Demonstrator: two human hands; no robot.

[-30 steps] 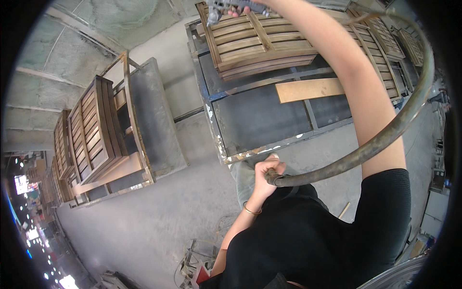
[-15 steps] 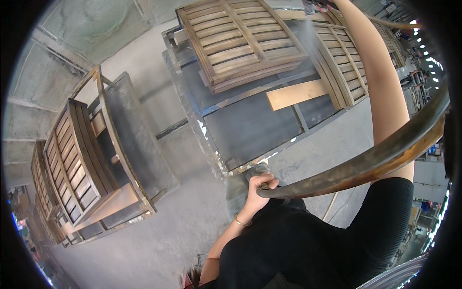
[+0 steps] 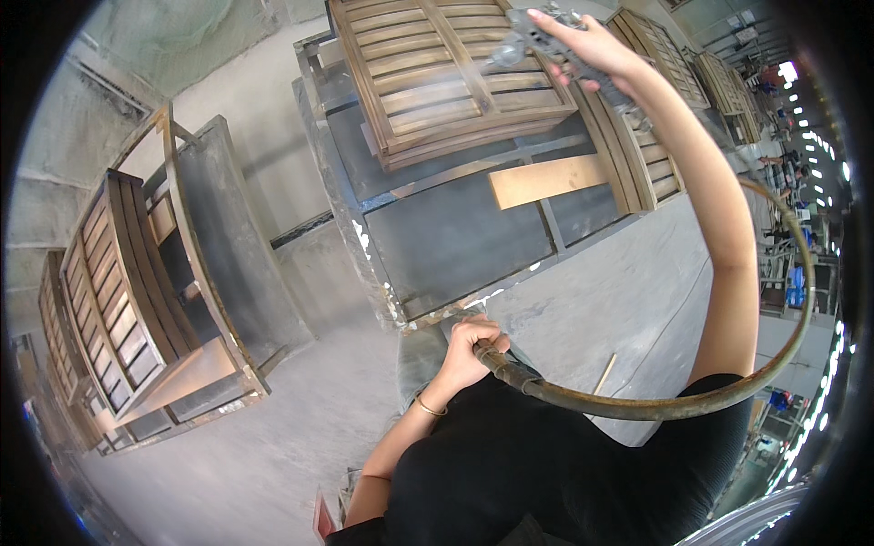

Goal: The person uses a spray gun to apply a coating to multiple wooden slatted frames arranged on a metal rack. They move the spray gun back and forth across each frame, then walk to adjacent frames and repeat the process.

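My right hand (image 3: 594, 53) is closed around a grey spray gun (image 3: 528, 41), held out over the stacked slatted wooden panels (image 3: 437, 73). Pale mist spreads from the gun's nozzle across the slats. Close to my body, my left hand (image 3: 475, 348) grips a worn brown hose (image 3: 619, 405). From that fist the hose loops round to the right and runs up behind my right forearm. The stack rests on a paint-spotted metal frame table (image 3: 364, 241). A bare light wooden board (image 3: 546, 182) lies beside it, reaching under a second slatted stack (image 3: 619, 150).
To the left, more slatted panels (image 3: 105, 300) stand on another metal frame (image 3: 209, 273). A thin stick (image 3: 604, 373) lies on the grey concrete floor (image 3: 319, 409). Further slatted stacks (image 3: 728, 86) line the far right. A dusty wall (image 3: 173, 41) rises at the far left.
My right hand with the spray gun has come down and left into view over the front stack. The hose has swung to a wider, lower loop. My left hand keeps its grip, and the view has shifted slightly.
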